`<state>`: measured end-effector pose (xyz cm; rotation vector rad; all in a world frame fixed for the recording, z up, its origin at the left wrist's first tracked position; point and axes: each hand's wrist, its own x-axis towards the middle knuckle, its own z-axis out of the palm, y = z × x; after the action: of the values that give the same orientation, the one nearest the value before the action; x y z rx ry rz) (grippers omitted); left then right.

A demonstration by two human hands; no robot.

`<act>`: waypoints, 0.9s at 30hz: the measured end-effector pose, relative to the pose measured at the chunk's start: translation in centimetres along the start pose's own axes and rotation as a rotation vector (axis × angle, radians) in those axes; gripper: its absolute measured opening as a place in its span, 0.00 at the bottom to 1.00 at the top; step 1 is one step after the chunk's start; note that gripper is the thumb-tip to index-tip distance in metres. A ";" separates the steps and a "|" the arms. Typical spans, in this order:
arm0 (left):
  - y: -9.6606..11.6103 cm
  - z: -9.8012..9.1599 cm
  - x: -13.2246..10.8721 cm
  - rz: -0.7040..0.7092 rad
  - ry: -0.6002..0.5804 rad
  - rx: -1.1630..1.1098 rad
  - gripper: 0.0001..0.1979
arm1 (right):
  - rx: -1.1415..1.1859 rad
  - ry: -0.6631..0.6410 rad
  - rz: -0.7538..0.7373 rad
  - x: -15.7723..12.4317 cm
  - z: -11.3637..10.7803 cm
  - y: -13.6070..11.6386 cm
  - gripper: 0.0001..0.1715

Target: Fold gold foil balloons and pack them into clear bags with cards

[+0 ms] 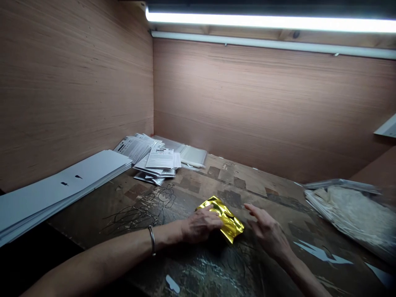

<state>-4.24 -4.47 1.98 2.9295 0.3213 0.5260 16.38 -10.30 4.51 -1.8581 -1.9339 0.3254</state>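
A shiny gold foil packet (232, 226) lies at a slant on the worn work table. My left hand (201, 225), with a metal bangle at the wrist, is on the packet's left side, its fingers curled over the foil. Part of the packet is hidden beneath those fingers. Just off the packet's right end is my right hand (268, 232), empty, with thumb and fingers apart.
Long white card sheets (62, 185) are stacked along the left wall. Printed packets (160, 159) and clear plastic sleeves (194, 156) lie in the back corner. A bulky plastic bag (355, 210) sits at right, near white paper scraps (321, 252).
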 end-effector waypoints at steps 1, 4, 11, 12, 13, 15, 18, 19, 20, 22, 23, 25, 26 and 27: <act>-0.7 -0.4 -0.3 0.034 0.023 -0.037 0.10 | -0.091 0.039 -0.189 -0.6 -0.1 0.6 0.23; -2.0 -1.1 -0.9 0.094 0.051 -0.084 0.12 | -0.289 0.042 -0.632 -1.6 0.8 1.2 0.23; 1.2 -1.4 -1.8 0.122 0.091 0.161 0.11 | -0.183 0.081 -0.839 -1.5 3.1 -1.6 0.16; 1.9 -1.3 -2.1 0.117 0.100 0.195 0.11 | -0.161 0.095 -0.814 -1.6 3.1 -1.9 0.16; 2.5 -1.0 -2.4 0.112 0.094 0.206 0.10 | -0.142 0.093 -0.788 -1.7 3.1 -2.1 0.15; 3.2 -0.5 -2.9 0.075 0.066 0.153 0.07 | -0.108 0.049 -0.721 -2.0 3.0 -2.2 0.13; 3.5 0.2 -3.2 -0.133 0.098 -0.046 0.06 | -0.032 -0.039 -0.511 -2.0 2.9 -1.9 0.09; 3.4 0.2 -3.1 -0.244 0.137 -0.123 0.07 | 0.008 -0.055 -0.413 -1.8 3.0 -1.8 0.09; 3.4 0.2 -3.0 -0.362 0.177 -0.199 0.08 | 0.050 -0.067 -0.311 -1.6 3.2 -1.8 0.09; 3.3 -0.1 -2.4 -0.606 0.233 -0.323 0.09 | 0.106 -0.080 -0.109 -1.0 3.5 -1.9 0.13; 3.2 -0.2 -2.1 -0.718 0.230 -0.364 0.10 | 0.106 -0.086 -0.026 -0.7 3.6 -2.2 0.14; 3.1 -0.6 -1.3 -0.896 0.166 -0.380 0.11 | 0.068 -0.083 0.097 -0.3 3.9 -2.8 0.15; 3.1 -0.7 -1.0 -0.958 0.129 -0.356 0.10 | 0.045 -0.079 0.139 -0.1 4.0 -3.1 0.13; 3.0 -0.8 -0.7 -0.999 0.098 -0.324 0.09 | 0.024 -0.070 0.173 -0.1 4.1 -3.5 0.12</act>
<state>-4.65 -7.48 3.09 2.0578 1.4224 0.4756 11.44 -10.08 2.52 -2.0277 -1.8081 0.4713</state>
